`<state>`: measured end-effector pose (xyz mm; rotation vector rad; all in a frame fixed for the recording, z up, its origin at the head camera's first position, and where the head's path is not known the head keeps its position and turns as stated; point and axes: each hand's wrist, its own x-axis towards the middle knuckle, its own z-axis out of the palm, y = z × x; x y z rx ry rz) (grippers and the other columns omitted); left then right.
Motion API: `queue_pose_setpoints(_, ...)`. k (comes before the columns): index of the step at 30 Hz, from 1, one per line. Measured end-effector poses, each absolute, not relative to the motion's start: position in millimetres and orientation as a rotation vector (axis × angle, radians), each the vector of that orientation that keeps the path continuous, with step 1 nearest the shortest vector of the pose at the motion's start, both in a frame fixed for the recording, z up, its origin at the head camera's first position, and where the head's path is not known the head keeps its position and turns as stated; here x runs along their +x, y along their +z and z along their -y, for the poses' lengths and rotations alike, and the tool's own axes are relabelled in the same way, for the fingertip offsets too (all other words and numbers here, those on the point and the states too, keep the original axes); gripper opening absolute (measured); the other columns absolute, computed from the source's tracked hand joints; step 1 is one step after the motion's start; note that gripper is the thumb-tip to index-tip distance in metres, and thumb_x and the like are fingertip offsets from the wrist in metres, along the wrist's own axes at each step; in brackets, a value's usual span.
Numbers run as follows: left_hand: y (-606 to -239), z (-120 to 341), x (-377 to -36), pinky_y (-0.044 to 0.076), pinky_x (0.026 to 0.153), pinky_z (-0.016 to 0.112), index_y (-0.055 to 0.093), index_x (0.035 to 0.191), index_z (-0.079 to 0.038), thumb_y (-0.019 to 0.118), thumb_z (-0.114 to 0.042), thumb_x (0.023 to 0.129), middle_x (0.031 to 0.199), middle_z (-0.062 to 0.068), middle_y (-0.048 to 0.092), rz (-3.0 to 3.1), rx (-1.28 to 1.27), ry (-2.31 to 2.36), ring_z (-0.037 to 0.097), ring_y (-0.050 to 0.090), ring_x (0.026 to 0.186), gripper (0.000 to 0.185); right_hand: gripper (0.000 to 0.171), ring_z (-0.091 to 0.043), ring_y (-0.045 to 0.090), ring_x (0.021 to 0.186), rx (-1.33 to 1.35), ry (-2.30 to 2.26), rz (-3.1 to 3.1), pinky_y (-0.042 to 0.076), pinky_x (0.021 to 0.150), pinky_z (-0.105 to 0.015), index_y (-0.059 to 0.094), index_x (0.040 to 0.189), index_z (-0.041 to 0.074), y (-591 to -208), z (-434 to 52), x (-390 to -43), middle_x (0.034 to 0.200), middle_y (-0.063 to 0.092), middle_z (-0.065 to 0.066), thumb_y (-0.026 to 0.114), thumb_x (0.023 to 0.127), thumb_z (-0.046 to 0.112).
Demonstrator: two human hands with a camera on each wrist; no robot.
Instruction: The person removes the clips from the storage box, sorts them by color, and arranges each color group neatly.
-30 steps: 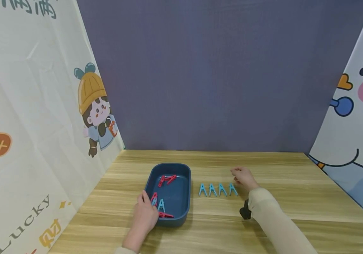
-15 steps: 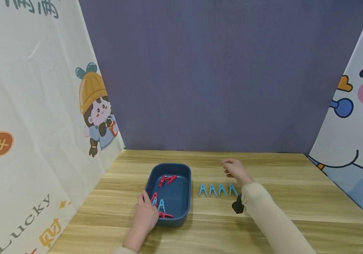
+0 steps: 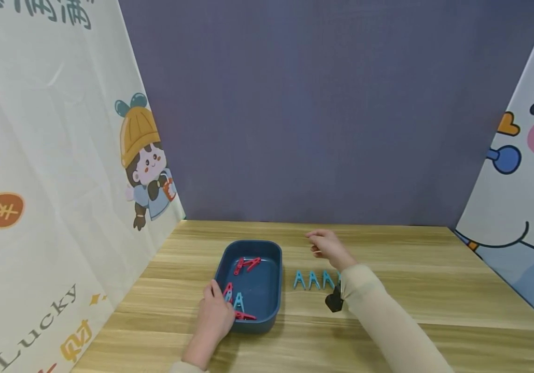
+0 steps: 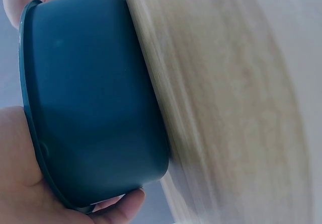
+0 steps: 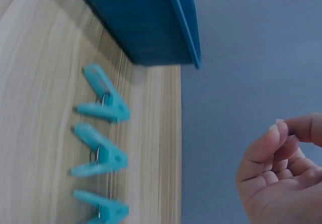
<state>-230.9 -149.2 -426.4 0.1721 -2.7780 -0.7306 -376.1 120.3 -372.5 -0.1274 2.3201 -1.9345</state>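
Note:
My left hand (image 3: 215, 313) grips the near left side of a dark blue plastic box (image 3: 273, 298); in the left wrist view its fingers (image 4: 123, 209) curl round the rim and wall of the box (image 4: 95, 98). Red clothespins (image 3: 252, 263) and light blue clothespins (image 3: 239, 301) lie inside, some partly behind the left hand. My right hand (image 3: 329, 248) hovers over the table right of the box, thumb and forefinger tips together, nothing visible between them. Below it stands a row of light blue clothespins (image 3: 313, 280), the rightmost partly covered by the right wrist.
The wooden table (image 3: 178, 269) ends at a dark purple-grey backdrop (image 3: 295, 114). Printed white cloths hang on the left (image 3: 61, 155) and right (image 3: 528, 197). A black device (image 3: 334, 299) sits on the right wrist, above the table.
My right hand has moved left and away from me, from beside the rightmost blue clothespin toward the box. The left hand and the box stay in place.

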Motion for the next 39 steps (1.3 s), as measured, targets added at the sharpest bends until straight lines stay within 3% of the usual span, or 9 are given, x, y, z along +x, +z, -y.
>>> queue_pose_setpoints(13,-426.7,148.7,-230.4,0.042,0.080,0.054,0.024,0.131,0.024,0.050,-0.007,0.083,0.123,0.039,0.033,2.743,0.133,-0.720,0.048,0.049,0.092,0.063,0.021,-0.016,0.050,0.065,-0.198,-1.916,-2.279,0.045,0.058,-0.027,0.059,0.107,-0.003,-367.4,-85.2,-369.6,0.097,0.054,-0.009,0.049,0.091,0.008)
queue_pose_setpoints(25,-427.4,148.2,-231.5,0.042,0.082,0.053,0.023,0.132,0.023,0.051,-0.008,0.084,0.125,0.038,0.032,2.768,0.156,-0.728,0.048,0.048,0.095,0.064,0.021,-0.014,0.049,0.061,-0.255,-1.864,-2.254,0.047,0.060,-0.031,0.060,0.103,-0.004,-366.2,-52.2,-360.7,0.083,0.053,-0.008,0.051,0.088,0.007)
queue_pose_setpoints(30,-428.1,148.0,-232.4,0.042,0.081,0.053,0.023,0.132,0.023,0.052,-0.008,0.084,0.124,0.037,0.032,2.767,0.155,-0.729,0.047,0.049,0.094,0.064,0.020,-0.013,0.048,0.059,-0.268,-1.792,-2.267,0.047,0.056,-0.027,0.061,0.103,-0.004,-368.5,-39.2,-355.8,0.077,0.052,-0.006,0.050,0.088,0.006)
queue_pose_setpoints(39,-430.0,146.7,-232.7,0.042,0.081,0.053,0.024,0.132,0.023,0.052,-0.008,0.084,0.125,0.037,0.032,2.761,0.164,-0.734,0.047,0.049,0.094,0.064,0.021,-0.014,0.051,0.060,-0.361,-1.654,-2.286,0.051,0.065,-0.036,0.062,0.104,-0.001,-368.7,-22.7,-349.2,0.070,0.051,-0.006,0.050,0.093,0.012)
